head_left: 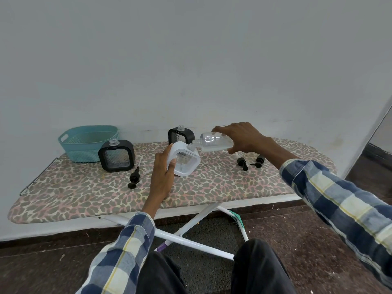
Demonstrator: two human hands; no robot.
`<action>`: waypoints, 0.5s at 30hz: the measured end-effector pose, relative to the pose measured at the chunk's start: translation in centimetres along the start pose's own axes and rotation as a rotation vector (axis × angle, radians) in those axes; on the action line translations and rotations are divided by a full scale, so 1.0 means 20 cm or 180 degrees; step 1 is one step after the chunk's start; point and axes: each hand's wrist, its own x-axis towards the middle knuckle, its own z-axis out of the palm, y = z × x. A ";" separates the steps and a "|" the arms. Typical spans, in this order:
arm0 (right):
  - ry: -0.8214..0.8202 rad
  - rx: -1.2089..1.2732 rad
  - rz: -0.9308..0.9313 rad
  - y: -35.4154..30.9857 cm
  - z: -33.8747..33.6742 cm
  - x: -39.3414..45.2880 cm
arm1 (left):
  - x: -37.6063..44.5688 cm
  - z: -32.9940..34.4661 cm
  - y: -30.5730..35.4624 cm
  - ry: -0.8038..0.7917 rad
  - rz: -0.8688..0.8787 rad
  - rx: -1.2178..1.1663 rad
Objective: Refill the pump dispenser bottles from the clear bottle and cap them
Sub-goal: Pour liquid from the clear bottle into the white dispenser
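My left hand [162,174] grips a white-framed square dispenser bottle [186,161], tilted to the right above the ironing board. My right hand [241,137] holds the clear bottle [214,142] almost on its side, its mouth touching the white bottle's open neck. Two black-framed dispenser bottles stand uncapped: one at the left [116,155], one at the back [180,135]. Three black pump heads lie loose on the board: one at the left [134,177], two at the right [242,163] [258,161].
The ironing board [84,194] has a leopard-print cover and stands against a white wall. A teal woven basket [88,144] sits at its back left. The board's white crossed legs [191,228] and my knees are below its front edge.
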 end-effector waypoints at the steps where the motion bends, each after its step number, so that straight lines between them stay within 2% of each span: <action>1: 0.0001 -0.0002 -0.0001 0.00 0.00 0.00 | 0.00 0.00 0.00 0.0004 -0.0001 -0.0001; 15: -0.0031 -0.0022 0.0040 -0.02 -0.03 -0.01 | 0.00 0.00 0.00 0.0004 0.0070 0.0037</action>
